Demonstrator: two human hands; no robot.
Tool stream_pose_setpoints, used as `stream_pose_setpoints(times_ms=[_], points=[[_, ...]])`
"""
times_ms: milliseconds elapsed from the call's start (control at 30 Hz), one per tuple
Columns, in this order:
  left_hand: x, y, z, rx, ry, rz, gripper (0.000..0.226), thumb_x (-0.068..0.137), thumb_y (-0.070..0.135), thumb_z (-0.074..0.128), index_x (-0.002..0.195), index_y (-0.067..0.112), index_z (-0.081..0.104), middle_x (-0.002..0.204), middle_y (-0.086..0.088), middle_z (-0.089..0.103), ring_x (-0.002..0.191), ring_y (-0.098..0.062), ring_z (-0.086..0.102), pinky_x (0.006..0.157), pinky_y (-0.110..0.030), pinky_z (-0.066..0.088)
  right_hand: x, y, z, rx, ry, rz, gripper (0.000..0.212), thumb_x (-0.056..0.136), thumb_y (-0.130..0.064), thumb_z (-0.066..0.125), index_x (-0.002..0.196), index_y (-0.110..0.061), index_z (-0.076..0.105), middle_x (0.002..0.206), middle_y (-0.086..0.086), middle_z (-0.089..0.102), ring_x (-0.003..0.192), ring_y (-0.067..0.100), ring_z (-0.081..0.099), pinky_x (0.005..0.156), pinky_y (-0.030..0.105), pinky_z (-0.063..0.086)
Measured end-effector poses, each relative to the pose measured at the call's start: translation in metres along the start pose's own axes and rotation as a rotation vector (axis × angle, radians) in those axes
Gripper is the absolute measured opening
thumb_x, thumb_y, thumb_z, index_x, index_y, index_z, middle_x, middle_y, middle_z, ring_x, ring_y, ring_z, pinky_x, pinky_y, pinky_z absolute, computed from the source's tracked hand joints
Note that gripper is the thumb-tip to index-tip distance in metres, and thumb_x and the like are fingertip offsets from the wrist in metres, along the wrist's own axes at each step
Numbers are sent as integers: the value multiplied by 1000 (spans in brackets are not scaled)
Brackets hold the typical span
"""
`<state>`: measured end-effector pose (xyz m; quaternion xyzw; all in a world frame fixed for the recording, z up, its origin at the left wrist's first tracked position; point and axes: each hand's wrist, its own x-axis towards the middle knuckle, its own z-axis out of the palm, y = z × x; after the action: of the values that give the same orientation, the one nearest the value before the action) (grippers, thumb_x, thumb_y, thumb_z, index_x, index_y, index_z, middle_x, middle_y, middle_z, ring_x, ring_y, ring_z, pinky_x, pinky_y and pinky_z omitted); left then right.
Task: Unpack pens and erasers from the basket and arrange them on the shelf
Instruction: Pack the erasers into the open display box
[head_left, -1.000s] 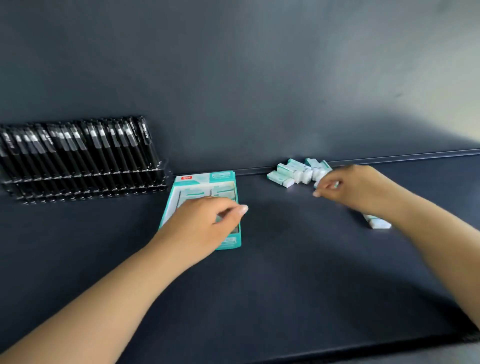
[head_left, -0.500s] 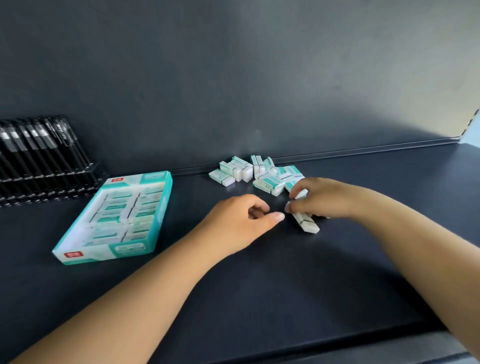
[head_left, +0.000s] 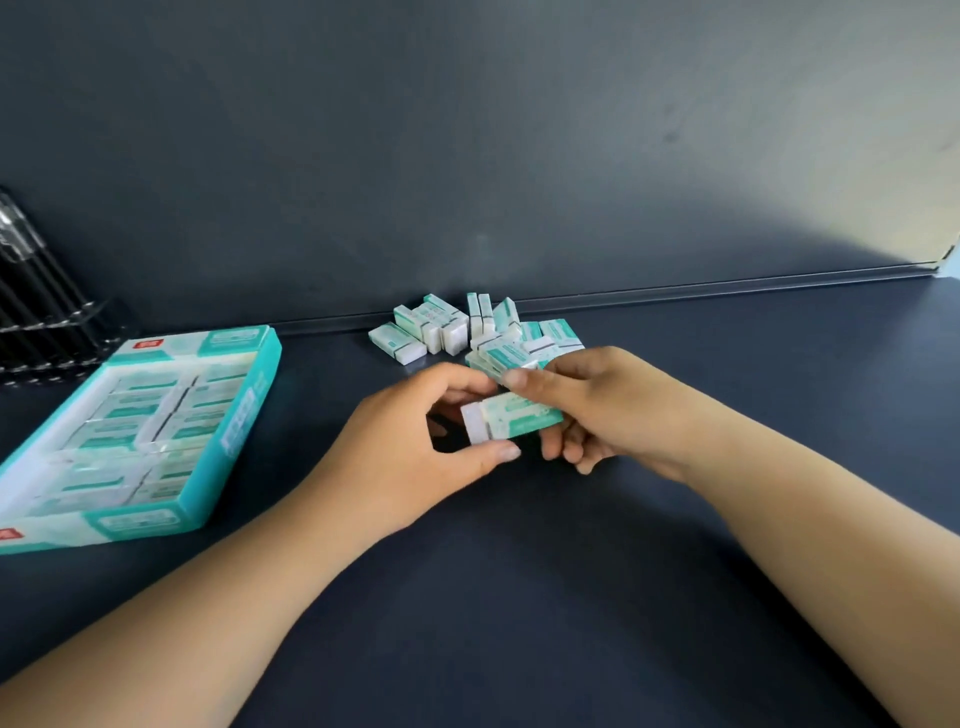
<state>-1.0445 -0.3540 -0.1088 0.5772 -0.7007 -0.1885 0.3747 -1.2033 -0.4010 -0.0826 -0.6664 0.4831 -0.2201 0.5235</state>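
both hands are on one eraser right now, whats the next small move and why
Probably carry the eraser back and set it with the loose pile of erasers by the shelf's back edge. The left hand and right hand both pinch it just in front of that jumbled pile, so it is lifted and close.

**A stationery shop display shelf**

A dark matte shelf (head_left: 571, 597) with a matching back panel (head_left: 467, 130) holds stock. By the left edge sits a teal retail box (head_left: 218, 457) packed with erasers. A rack of black pens (head_left: 36, 312) stands in the back left corner. Loose wrapped erasers (head_left: 447, 327) cluster along the back edge.
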Motion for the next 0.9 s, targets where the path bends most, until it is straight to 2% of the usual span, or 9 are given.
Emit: stream_pose_setpoints(times_ms=[167, 333, 433, 500, 567, 667, 733, 833, 900], points=[[-2, 5, -5, 49, 47, 58, 38, 63, 29, 77, 78, 49, 49, 75, 33, 59, 85, 16, 52, 70, 2, 35, -3, -3, 2, 104, -38, -54, 31, 88, -41, 49, 75, -15, 60, 47, 1, 58, 38, 9, 46, 39, 19, 41], [-2, 1, -14, 55, 109, 81, 42, 63, 21, 79, 78, 47, 50, 87, 51, 50, 84, 20, 50, 71, 4, 33, -1, -3, -4, 154, -49, -111, 22, 86, -32, 54, 78, -14, 64, 57, 1, 63, 47, 9, 51, 50, 19, 47], [-2, 1, -15, 68, 95, 85, 41, 64, 20, 78, 80, 46, 50, 87, 50, 50, 85, 22, 48, 71, 4, 32, 1, 0, -1, 137, -59, -138, 16, 86, -24, 56, 75, -15, 66, 57, -1, 64, 49, 6, 52, 53, 17, 48], [-1, -2, -16, 105, 77, 74, 37, 66, 22, 76, 86, 45, 55, 78, 38, 57, 84, 24, 46, 71, 5, 31, 3, 2, 0, 130, -57, -128, 16, 86, -24, 57, 75, -16, 66, 58, -1, 65, 49, 6, 52, 53, 16, 48], [2, -6, -19, 191, 56, 37, 30, 70, 24, 74, 92, 39, 59, 76, 34, 51, 81, 22, 45, 71, 5, 30, 10, 2, -2, 94, 6, -125, 18, 86, -25, 57, 72, -17, 66, 58, -4, 64, 51, 6, 52, 53, 16, 48], [6, -17, -28, 289, 3, -79, 31, 75, 28, 71, 87, 45, 48, 78, 29, 49, 81, 4, 52, 69, -4, 36, 31, 7, -9, -182, 294, -186, 18, 85, -28, 61, 68, -22, 64, 58, -12, 61, 52, 2, 48, 54, 10, 40], [8, -23, -32, 304, -6, -162, 27, 76, 29, 70, 86, 43, 49, 81, 22, 56, 84, -7, 56, 69, -17, 41, 45, 8, -9, -473, 413, -212, 12, 82, -37, 63, 80, -25, 65, 76, -13, 60, 66, 0, 51, 59, 9, 36], [7, -24, -35, 346, -1, -233, 24, 79, 31, 67, 90, 40, 49, 81, 19, 55, 80, -9, 53, 66, -25, 39, 59, 11, 0, -806, 360, -164, 46, 75, -53, 62, 111, -24, 61, 115, -4, 51, 113, 14, 44, 91, 22, 35], [7, -24, -37, 366, 6, -256, 22, 80, 32, 65, 92, 39, 48, 84, 17, 55, 79, -9, 51, 63, -24, 36, 59, 10, 6, -906, 350, -169, 52, 77, -53, 61, 121, -26, 56, 131, -3, 42, 125, 17, 32, 103, 29, 27]])
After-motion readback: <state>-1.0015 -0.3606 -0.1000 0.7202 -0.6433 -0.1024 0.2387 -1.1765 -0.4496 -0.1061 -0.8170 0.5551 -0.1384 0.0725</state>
